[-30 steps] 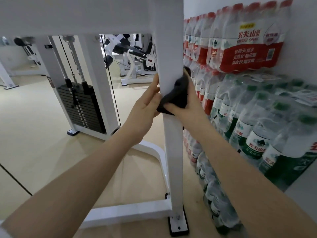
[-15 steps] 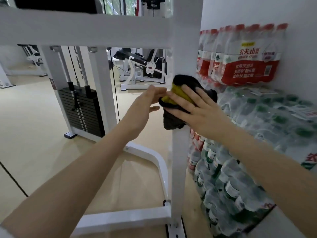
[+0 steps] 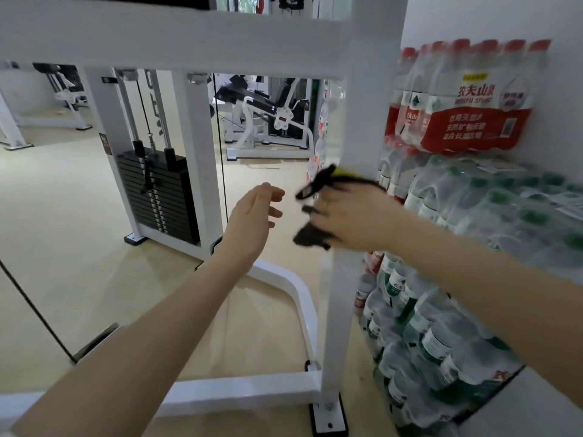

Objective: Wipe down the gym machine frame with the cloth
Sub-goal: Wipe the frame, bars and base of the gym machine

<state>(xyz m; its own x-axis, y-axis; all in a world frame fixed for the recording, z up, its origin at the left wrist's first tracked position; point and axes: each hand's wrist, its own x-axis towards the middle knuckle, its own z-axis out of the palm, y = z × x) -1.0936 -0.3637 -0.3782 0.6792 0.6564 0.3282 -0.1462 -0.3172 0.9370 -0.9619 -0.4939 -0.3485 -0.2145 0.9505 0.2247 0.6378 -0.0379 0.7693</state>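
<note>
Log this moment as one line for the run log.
right hand grips cloth at white upright post | left hand open, off post | water bottle packs right

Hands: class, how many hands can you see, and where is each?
2. The left hand hangs open in mid-air left of the white post; the right hand grips the dark cloth at the post.

The right hand [image 3: 353,212] is motion-blurred and covers most of the cloth [image 3: 312,187], so the cloth's shape and its contact with the post [image 3: 340,310] cannot be told. The hand also hides a stretch of the post. The bottles [image 3: 473,200] are blurred, their lower packs cut off by the right arm.
</note>
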